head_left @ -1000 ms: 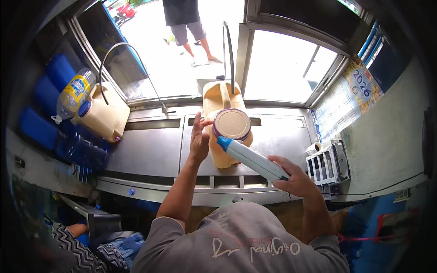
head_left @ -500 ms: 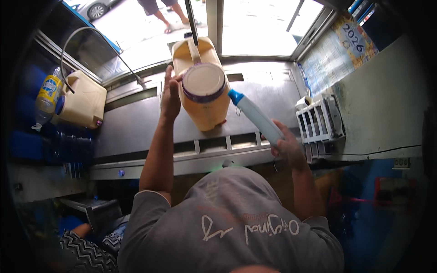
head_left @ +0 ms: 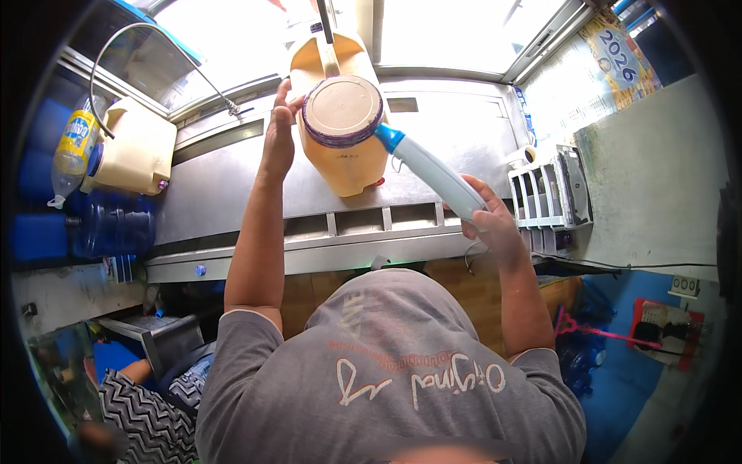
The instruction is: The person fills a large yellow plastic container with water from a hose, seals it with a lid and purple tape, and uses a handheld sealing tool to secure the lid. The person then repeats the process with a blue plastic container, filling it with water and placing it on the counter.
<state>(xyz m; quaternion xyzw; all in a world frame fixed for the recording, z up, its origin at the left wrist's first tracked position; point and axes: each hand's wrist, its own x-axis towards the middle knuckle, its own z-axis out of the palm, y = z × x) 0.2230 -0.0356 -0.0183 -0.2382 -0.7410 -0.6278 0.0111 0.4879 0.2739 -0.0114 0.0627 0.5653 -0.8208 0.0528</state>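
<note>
A yellowish plastic jug (head_left: pixel 352 172) stands on the steel counter, its wide cream lid (head_left: pixel 344 108) ringed by a purple band. My left hand (head_left: pixel 279 135) is at the lid's left side, fingers stretched and apart, fingertips close to the rim; whether they touch it I cannot tell. My right hand (head_left: pixel 488 220) is closed round the rear of a slim, pale grey heat gun (head_left: pixel 440 174). Its blue nozzle points at the right side of the purple band, very close to it. A thin cord hangs below my right hand.
Another cream jug (head_left: pixel 141 151) and a clear bottle with a yellow label (head_left: pixel 75 147) stand left, above blue water containers (head_left: pixel 116 224). A curved hose (head_left: pixel 166 54) hangs at back left. A white rack (head_left: pixel 541 193) sits right. Another person's patterned clothing (head_left: pixel 143 417) shows lower left.
The heat gun's nozzle has moved slightly left, closer to the purple band. The view has shifted, so the jug and counter sit higher. My left hand stays beside the lid.
</note>
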